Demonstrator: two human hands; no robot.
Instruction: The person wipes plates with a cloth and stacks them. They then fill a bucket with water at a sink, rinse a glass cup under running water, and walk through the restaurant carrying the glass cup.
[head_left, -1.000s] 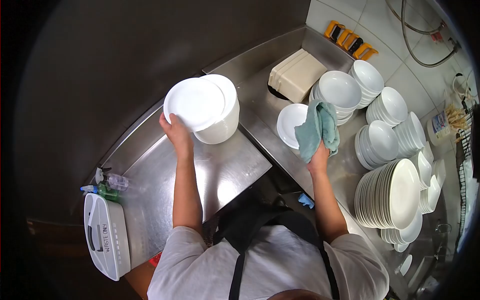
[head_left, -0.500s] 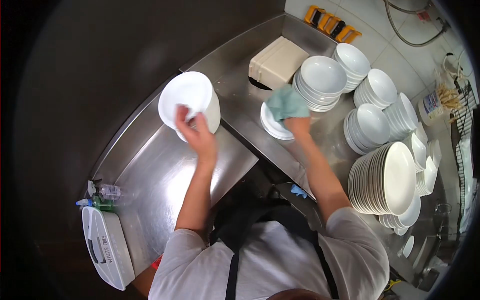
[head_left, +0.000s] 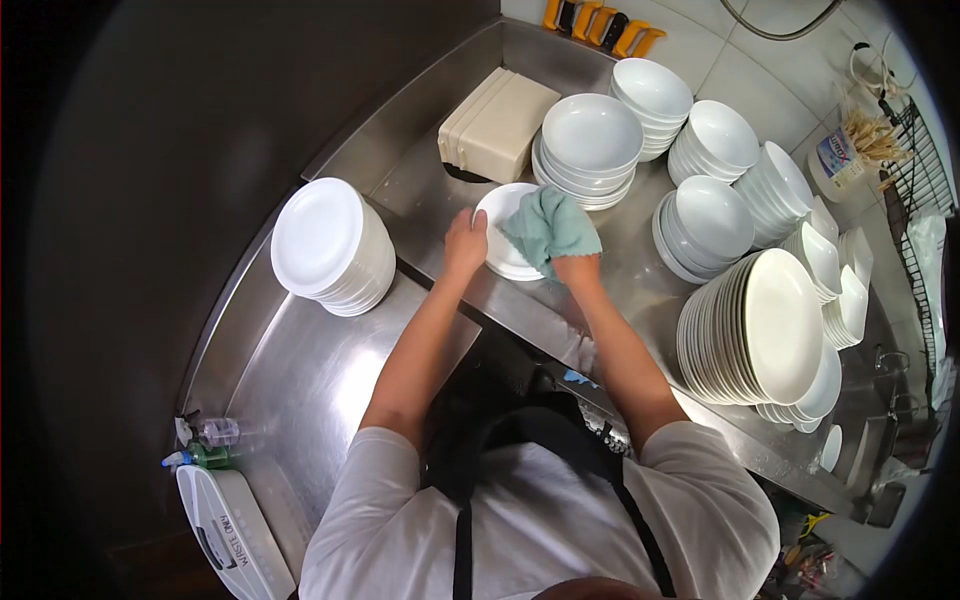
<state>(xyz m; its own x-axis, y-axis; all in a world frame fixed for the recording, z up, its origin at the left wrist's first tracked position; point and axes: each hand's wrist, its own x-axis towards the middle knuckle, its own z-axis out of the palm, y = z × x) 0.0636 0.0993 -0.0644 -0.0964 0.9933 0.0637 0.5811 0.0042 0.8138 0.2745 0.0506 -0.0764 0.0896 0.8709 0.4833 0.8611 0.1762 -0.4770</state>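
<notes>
A short pile of white plates (head_left: 496,238) lies on the steel counter in front of me. My left hand (head_left: 465,245) has its fingers and thumb closed at the left rim of the top plate. My right hand (head_left: 577,269) is wrapped in a pale green cloth (head_left: 552,232), which presses on the right part of that plate and covers it. To the left, a tall stack of white plates (head_left: 318,238) stands on the lower steel surface. Just behind my right hand is a stack of white bowls (head_left: 592,135).
A beige box (head_left: 498,125) stands behind the plates. Several bowl stacks (head_left: 712,218) and a large leaning row of plates (head_left: 785,325) fill the right side. Spray bottles (head_left: 208,455) and a grey bin marked waste only (head_left: 225,530) are at lower left.
My left hand has moved from the tall stack on the left to the short pile's rim. The right hand stays there with the cloth. The whole view has shifted slightly.
</notes>
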